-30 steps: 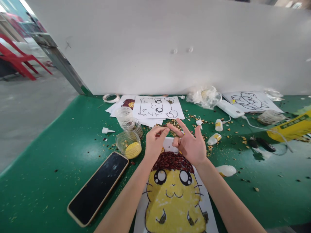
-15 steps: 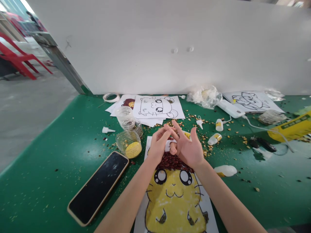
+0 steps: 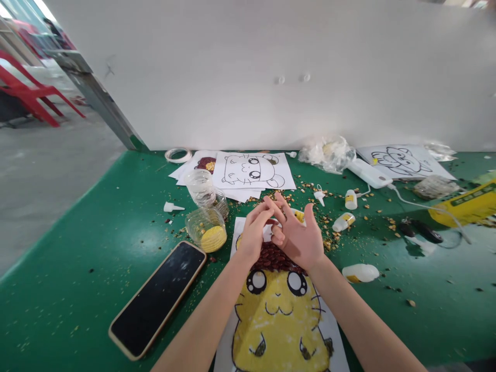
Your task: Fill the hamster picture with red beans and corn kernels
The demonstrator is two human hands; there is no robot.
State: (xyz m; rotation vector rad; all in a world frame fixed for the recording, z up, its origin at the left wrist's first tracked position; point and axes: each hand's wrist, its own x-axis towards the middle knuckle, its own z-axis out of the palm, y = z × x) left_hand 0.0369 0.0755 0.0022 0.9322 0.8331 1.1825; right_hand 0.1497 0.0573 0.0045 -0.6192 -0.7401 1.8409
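Both of my hands meet above the top of a sheet with a yellow cartoon animal (image 3: 277, 325), whose head carries a band of dark red beans (image 3: 271, 258). My left hand (image 3: 253, 230) is closed, its fingertips pressed around a finger of my right hand (image 3: 300, 235). Palm up, the right hand has its thumb and some fingers spread, with others curled inward. No object shows in its palm. The contact between the fingertips is partly hidden. My wrists and hands cover part of the sheet's upper end.
Left of the sheet lie a phone (image 3: 158, 299) and a clear jar (image 3: 205, 230) with yellow grains. Behind are line drawings (image 3: 251, 170) and a plastic bag (image 3: 327, 155). Glue bottles (image 3: 360, 273), a white device (image 3: 370, 173) with a cable, and scattered grains lie to the right.
The hands stay together over the sheet; their fingers shift slightly, with the right hand's curled fingers moving a little. The whole view drifts slightly. Objects on the table stay put.
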